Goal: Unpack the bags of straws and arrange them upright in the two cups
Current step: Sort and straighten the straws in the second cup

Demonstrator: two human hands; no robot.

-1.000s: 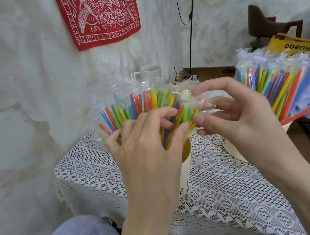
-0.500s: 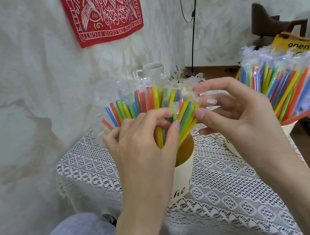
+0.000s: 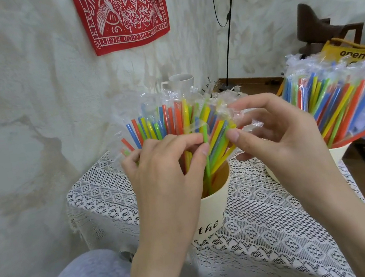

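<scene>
Two cups on lace table: near cup at middle, far cup at right edge, both stuffed with straws. Left hand pinches green straw; right hand pinches wrapper.

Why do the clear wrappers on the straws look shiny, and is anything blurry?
Head view: soft room light glints off the crinkled clear plastic wrappers on the coloured straws. The left hand and right hand look sharp. The wide lens bends the black cord on the wall.
</scene>
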